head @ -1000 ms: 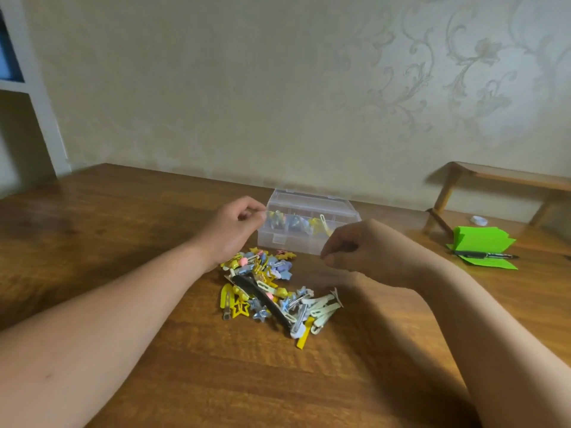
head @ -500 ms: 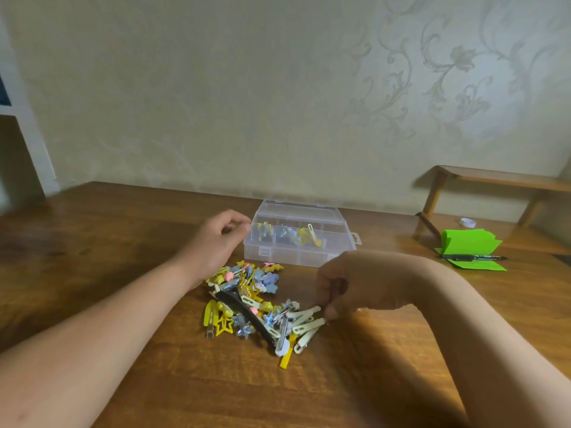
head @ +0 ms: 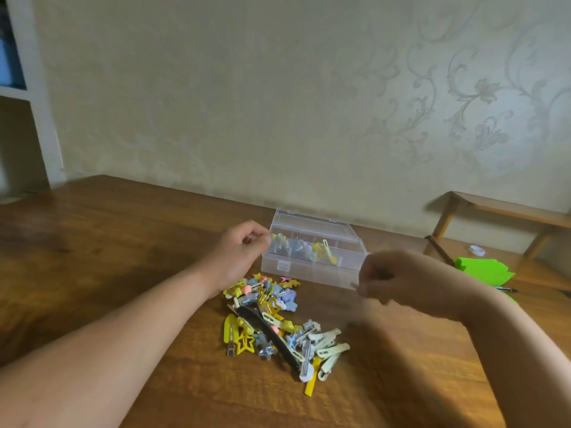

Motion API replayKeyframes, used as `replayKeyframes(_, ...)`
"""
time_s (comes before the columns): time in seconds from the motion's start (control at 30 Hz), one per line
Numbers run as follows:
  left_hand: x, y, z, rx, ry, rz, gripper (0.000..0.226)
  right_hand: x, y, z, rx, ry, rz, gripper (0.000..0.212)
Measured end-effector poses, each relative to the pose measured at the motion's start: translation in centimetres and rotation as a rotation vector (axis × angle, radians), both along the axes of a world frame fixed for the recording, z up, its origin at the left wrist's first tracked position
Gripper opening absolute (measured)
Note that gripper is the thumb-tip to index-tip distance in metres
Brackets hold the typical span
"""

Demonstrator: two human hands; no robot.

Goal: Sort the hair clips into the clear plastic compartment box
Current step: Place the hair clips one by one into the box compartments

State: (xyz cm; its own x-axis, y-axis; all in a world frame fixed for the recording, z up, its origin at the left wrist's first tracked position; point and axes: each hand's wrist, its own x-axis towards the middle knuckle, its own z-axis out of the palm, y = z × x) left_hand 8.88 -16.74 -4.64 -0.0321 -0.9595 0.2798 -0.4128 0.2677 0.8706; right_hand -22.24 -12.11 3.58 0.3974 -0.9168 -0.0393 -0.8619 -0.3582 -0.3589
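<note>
A clear plastic compartment box [head: 309, 268] stands open on the wooden table, with a few yellow and blue clips in its back compartments. In front of it lies a pile of hair clips [head: 278, 322]: yellow stars, blue and pink pieces, a long black clip and pale cream snap clips. My left hand [head: 239, 253] sits at the box's left end, thumb and forefinger curled against its rim. My right hand [head: 398, 281] hovers, blurred, by the box's front right corner, above the pile's right side. It pinches a small pale clip [head: 353, 285], mostly hidden by the fingers.
A green paper stack [head: 482, 270] with a black pen lies at the right, beside a small wooden rack [head: 506, 211] and a white cap [head: 475, 250]. The wall runs close behind the box. A white shelf unit [head: 27, 97] stands far left.
My right hand dipped to the pale clips at the pile's right side, then rose toward the box's right corner with a clip. My left hand stayed at the box's left end.
</note>
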Motion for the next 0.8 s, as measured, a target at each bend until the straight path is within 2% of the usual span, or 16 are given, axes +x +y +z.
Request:
replayKeyframes(0.07,-0.1,0.0,0.0,0.001,-0.013,-0.010,0.022,0.6,-1.4,0.0,-0.120,-0.229,-0.108,0.007)
replayKeyframes(0.17,-0.1,0.0,0.0,-0.005,-0.019,-0.022,0.021,2.3,-5.1,0.3,-0.179,-0.305,-0.237,0.005)
replayKeyframes(0.3,0.0,-0.2,-0.1,-0.002,-0.020,-0.022,0.021,4.9,-10.1,0.8,-0.148,-0.200,-0.325,0.012)
replayKeyframes(0.4,0.1,-0.3,-0.2,-0.008,-0.026,-0.019,0.022,6.5,-13.1,0.0,-0.166,-0.051,-0.338,0.016)
replayKeyframes(0.5,0.2,-0.3,-0.2,-0.015,-0.039,-0.018,0.023,7.2,-14.8,-1.3,-0.182,0.123,-0.358,0.023)
replayKeyframes(0.6,0.4,-0.6,-0.4,-0.016,-0.058,-0.015,0.022,7.4,-15.2,-2.1,-0.173,0.184,-0.358,0.027)
replayKeyframes(0.7,0.3,-0.6,-0.4,-0.018,-0.084,-0.011,0.022,7.2,-13.6,-1.9,-0.224,0.054,-0.360,0.017)
replayKeyframes(0.8,0.3,-0.5,-0.3,-0.009,-0.089,-0.012,0.024,7.6,-9.3,-1.3,-0.320,-0.206,-0.320,0.013)
